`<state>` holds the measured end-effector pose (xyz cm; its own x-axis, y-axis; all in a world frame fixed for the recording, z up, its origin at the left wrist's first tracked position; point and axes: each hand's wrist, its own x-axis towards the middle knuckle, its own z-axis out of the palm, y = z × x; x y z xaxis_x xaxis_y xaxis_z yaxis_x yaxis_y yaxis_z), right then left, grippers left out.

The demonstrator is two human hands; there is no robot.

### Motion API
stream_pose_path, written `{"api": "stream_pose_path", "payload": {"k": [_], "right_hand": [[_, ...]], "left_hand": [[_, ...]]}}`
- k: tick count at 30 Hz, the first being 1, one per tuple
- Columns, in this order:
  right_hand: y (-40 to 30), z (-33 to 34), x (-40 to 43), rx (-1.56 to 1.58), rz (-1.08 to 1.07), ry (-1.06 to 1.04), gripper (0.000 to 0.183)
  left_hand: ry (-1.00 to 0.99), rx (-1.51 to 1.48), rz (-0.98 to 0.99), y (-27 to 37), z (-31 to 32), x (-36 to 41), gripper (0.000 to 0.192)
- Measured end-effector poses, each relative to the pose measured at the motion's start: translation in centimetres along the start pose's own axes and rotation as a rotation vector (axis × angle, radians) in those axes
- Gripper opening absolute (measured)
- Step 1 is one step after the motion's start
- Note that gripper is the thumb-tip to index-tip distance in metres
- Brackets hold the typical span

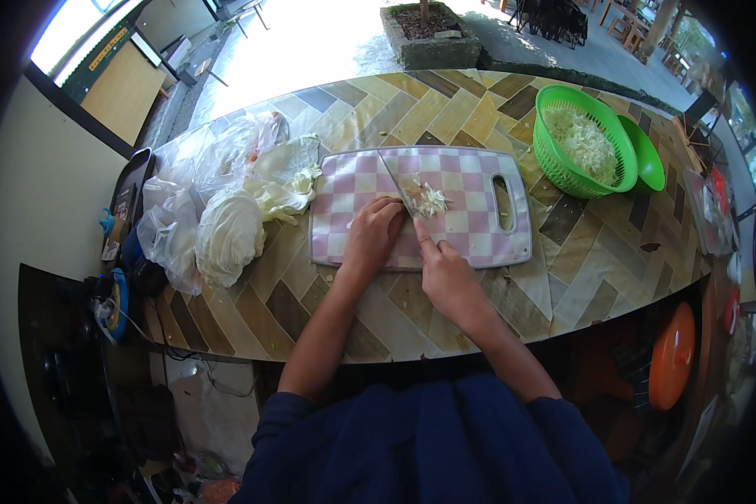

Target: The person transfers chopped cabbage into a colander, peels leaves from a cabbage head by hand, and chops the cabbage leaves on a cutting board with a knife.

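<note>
My right hand point(447, 271) grips a kitchen knife point(395, 175), the index finger stretched along the blade's spine. The blade points away from me, over a pink-and-white checked cutting board point(479, 246) with a handle slot at its right end. Just left of the blade, my left hand point(378, 223) rests on the board with its fingers bent; whatever lies beneath them is hidden. A small heap of shredded cabbage point(431, 200) sits against the blade's right side. Left of the board stands a cut cabbage head point(229, 238), with loose cabbage leaves point(286, 179) behind it.
Clear plastic bags point(173, 230) crowd the table's left side. At the back right, a green colander point(545, 154) holds shredded cabbage, partly overlapping a green bowl point(646, 154). The wood-patterned table point(378, 321) has a curved-looking front edge. A cable point(132, 324) hangs at the left edge.
</note>
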<state>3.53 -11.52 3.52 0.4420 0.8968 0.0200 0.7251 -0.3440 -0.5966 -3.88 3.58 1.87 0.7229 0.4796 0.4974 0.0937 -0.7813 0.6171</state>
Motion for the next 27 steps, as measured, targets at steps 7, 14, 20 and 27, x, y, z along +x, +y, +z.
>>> {"api": "stream_pose_path", "payload": {"k": [7,14,20,27], "right_hand": [[0.7,-4.2,-0.2,0.188,0.077,-0.048,0.045],[0.0,-3.4,-1.9,0.267,-0.010,0.016,0.044],[0.1,-2.7,-2.8,0.146,-0.027,0.020,0.043],[-0.2,-0.9,-2.4,0.035,0.036,0.016,0.044]], "left_hand": [[-0.031,0.133,0.036,0.1,-0.9,0.1,0.014],[-0.028,0.061,-0.012,-0.4,-0.6,0.0,0.015],[-0.003,0.056,-0.001,-0.3,-0.3,-0.1,0.013],[0.019,0.073,0.016,-0.3,-0.2,-0.1,0.010]]}}
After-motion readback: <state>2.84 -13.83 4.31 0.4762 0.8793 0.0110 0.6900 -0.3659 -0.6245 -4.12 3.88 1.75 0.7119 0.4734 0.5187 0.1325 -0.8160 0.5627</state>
